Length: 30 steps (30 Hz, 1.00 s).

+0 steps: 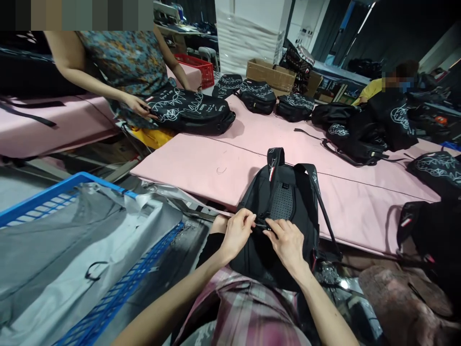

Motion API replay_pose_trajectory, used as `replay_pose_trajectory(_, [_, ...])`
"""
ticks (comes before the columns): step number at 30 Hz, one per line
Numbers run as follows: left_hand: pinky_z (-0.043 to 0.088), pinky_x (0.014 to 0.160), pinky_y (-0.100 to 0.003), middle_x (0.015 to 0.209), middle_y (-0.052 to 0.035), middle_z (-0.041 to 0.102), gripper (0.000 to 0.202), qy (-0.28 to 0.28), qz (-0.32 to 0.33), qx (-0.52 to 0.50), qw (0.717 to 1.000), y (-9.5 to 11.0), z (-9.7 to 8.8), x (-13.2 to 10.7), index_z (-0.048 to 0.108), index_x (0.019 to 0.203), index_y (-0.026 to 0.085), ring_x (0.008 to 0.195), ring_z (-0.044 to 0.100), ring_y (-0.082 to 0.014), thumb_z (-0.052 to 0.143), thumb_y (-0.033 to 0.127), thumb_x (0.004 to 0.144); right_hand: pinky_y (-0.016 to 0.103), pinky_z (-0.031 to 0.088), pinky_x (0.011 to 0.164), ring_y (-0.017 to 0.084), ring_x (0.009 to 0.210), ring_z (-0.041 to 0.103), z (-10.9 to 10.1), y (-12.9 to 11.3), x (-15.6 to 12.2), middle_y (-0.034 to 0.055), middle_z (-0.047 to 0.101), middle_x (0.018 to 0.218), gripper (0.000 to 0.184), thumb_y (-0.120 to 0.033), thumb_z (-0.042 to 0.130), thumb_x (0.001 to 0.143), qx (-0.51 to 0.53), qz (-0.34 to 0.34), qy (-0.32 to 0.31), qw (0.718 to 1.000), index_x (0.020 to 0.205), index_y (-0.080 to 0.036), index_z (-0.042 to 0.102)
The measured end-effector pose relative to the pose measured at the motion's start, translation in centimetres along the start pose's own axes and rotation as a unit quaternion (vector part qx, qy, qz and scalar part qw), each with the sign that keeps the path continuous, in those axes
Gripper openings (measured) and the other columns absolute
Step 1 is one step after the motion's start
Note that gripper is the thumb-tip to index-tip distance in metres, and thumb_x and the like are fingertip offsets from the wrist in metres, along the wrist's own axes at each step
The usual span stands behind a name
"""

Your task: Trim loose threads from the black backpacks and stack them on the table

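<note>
Black backpack (284,199) set across near edge of pink worktop (201,163); strap (260,223) pinched by left hand (237,230) and right hand (288,240). Printed bag (194,109) held by co-worker (126,62) at left edge.

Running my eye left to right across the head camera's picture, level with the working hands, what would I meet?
Blue crate → left hand → right hand → hanging strap → black bag. The backpack overlaps both hands, so I leave it out.
</note>
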<state>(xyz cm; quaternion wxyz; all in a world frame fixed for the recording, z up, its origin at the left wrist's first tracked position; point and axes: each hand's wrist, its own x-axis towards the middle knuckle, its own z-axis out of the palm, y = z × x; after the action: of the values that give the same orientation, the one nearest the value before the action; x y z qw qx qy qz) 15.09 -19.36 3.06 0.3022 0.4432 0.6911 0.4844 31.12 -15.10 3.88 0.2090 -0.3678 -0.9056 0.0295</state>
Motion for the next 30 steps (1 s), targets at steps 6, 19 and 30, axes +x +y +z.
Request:
replay_pose_trajectory(6, [0.040, 0.053, -0.025, 0.062, -0.0006, 0.061, 0.021, 0.002, 0.012, 0.013, 1.000, 0.0, 0.1, -0.2, 0.052, 0.070, 0.021, 0.054, 0.056, -0.0144, 0.045, 0.037, 0.082, 0.029, 0.031, 0.062, 0.016, 0.069, 0.052, 0.2, 0.0, 0.3, 0.0039, 0.065, 0.077, 0.023, -0.031, 0.048, 0.089, -0.040, 0.002, 0.027, 0.999, 0.102, -0.022, 0.065])
replay_pose_trajectory(19, [0.047, 0.070, -0.028, 0.067, -0.0043, 0.065, 0.041, -0.149, -0.021, -0.085, 0.985, -2.9, 0.9, 0.9, 0.055, 0.063, 0.018, 0.070, 0.062, -0.0170, 0.038, 0.049, 0.084, 0.026, 0.041, 0.065, 0.015, 0.069, 0.055, 2.6, 3.2, 0.1, 0.0026, 0.064, 0.081, 0.031, -0.038, 0.061, 0.075, 0.360, 0.268, 0.059, 0.891, 0.100, -0.019, 0.062])
replay_pose_trajectory(30, [0.043, 0.074, -0.031, 0.085, -0.0065, 0.067, 0.028, -0.202, 0.006, 0.110, 0.973, -3.9, 2.5, -0.4, 0.058, 0.095, 0.020, 0.083, 0.063, -0.0229, 0.056, 0.039, 0.074, 0.022, 0.023, 0.043, 0.006, 0.046, 0.029, 6.4, 2.6, 3.1, -0.0070, 0.041, 0.053, 0.034, -0.043, 0.070, 0.062, 0.574, 0.399, 0.027, 0.714, 0.070, -0.013, 0.057])
